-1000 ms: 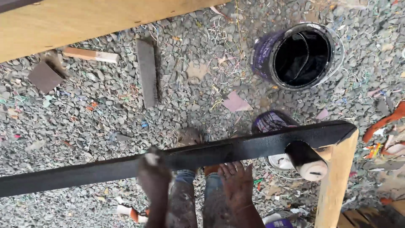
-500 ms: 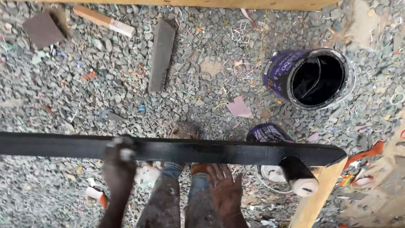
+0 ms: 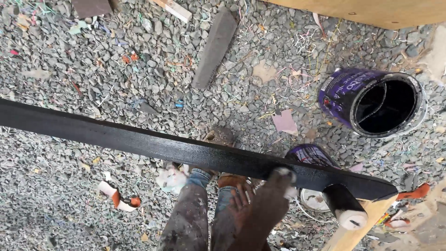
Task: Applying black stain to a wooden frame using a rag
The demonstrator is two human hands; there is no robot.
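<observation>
A long black-painted plank runs across the view from the left edge down to the right, its right end resting on a pale wooden support. My left hand, blurred, reaches across to the plank's near edge and is closed on a small white thing. My right hand lies flat on my knee, fingers spread, partly under the left arm. A black paint roller with a white end sits just below the plank's right end.
An open purple paint can with black inside stands on the gravel at the right. A second purple container sits half hidden behind the plank. A grey flat strip and wood offcuts lie beyond. My paint-stained trouser legs are below.
My left hand has slid right along the plank, from its left part to near its right end, with the white thing in it. The right hand stayed on the knee.
</observation>
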